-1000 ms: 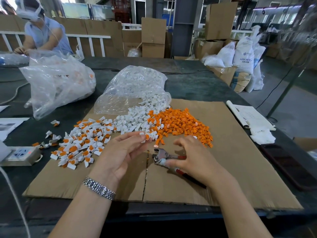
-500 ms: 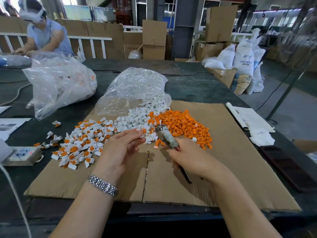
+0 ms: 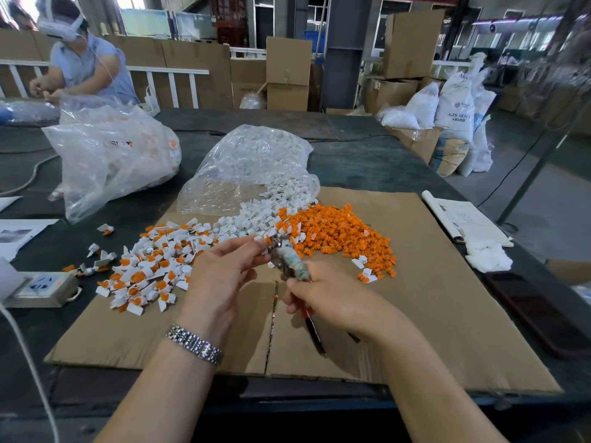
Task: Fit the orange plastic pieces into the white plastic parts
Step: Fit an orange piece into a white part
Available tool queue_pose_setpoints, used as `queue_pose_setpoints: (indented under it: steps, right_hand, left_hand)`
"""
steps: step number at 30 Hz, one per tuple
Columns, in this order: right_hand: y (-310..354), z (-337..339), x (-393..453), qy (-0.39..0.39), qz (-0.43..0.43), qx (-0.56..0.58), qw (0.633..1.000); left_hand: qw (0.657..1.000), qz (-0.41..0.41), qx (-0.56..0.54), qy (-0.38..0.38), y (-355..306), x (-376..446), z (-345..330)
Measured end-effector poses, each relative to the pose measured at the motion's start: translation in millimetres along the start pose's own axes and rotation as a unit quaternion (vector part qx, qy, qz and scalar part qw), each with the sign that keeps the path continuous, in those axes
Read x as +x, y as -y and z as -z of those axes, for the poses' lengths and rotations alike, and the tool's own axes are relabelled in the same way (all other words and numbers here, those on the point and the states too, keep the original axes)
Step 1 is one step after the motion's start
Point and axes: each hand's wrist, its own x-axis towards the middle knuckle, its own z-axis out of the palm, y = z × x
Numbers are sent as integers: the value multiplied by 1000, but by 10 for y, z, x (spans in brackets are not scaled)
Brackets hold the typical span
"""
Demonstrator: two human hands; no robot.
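Head view shows both hands meeting above the cardboard sheet (image 3: 447, 314) that lies on the dark table (image 3: 367, 161). The right hand (image 3: 332, 302) has its fingers clenched round the red handles of a pair of pliers (image 3: 289, 260), whose cloth-wrapped head points up and away toward the piles. The left hand (image 3: 224, 276) pinches a small white piece at its fingertips, touching the metal nose of the pliers; whether an orange insert already sits in that piece is too small to tell.

Loose orange plastic pieces (image 3: 339, 231) lie heaped just beyond the hands, to the right. White plastic parts (image 3: 252, 219) spill beside them from a clear bag (image 3: 252, 164). Left of these spreads a scatter of assembled pieces (image 3: 150, 266), white with orange showing.

By my reading, the step in hand is pressing one insert home with the tool. The next move calls for keeping the part square in the nose and squeezing firmly, then dropping it on the finished scatter; much of the orange heap is not yet used.

Readable writing is scarce: a white sack (image 3: 455, 107) on the floor at the right reads "ABS RESIN", partly cut off. A second clear bag (image 3: 112, 155) at the left carries dark print that is illegible.
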Motion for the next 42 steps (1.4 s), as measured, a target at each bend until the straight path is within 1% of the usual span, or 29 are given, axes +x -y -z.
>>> queue_pose_setpoints:
  steps: [4,6,9,12,15,17,19,21,23,25,26,28,30,32,35,37,39,42]
  right_hand:
    - [-25,-63,-2,-19,18,-15,1000]
    - [-55,-115,19,-51,30,-56,997]
    - [-85,-197,77,-119,31,-135,983]
    - [-122,-253,131,-149,24,-142,978]
    - [-155,-223,161,-149,37,-191,969]
    - [-177,-158,162,-124,37,-235,963]
    - [-250,-69,162,-94,29,-302,948]
    - [-376,38,157,-79,31,-379,922]
    - [-503,137,155,-76,35,-418,904]
    - [-609,198,163,-78,37,-426,901]
    - [-640,217,171,-81,38,-420,903]
    - [-666,239,204,-93,46,-396,912]
    - [-653,256,278,-116,59,-350,928]
    - [-626,260,391,-153,71,-304,938]
    - [-583,236,619,-209,85,-301,926]
    - [-556,192,756,-207,85,-297,928]
    - [-538,146,850,-200,78,-307,927]
    - [-538,117,898,-213,68,-317,922]
  left_hand:
    - [1000,-9,14,-2,49,-3,6]
    - [1000,-11,12,-10,75,-9,-1]
    - [999,-14,11,-28,107,-8,-12]
    - [999,-12,5,-43,125,5,-24]
    - [999,3,6,-33,150,11,-1]
    - [1000,3,18,-22,144,19,64]
    - [996,-27,73,-49,128,53,175]
    - [974,-78,181,-114,120,115,311]
    - [929,-119,309,-166,126,201,424]
    - [870,-147,430,-193,136,293,500]
    - [846,-155,469,-199,138,337,525]
    - [815,-156,518,-208,133,399,540]
    - [799,-173,537,-206,131,437,511]
    - [800,-209,534,-176,141,438,433]
    - [808,-246,531,-71,196,409,247]
    - [797,-255,547,-20,249,433,134]
    - [784,-243,571,-4,292,495,48]
    - [764,-190,616,12,346,574,-46]
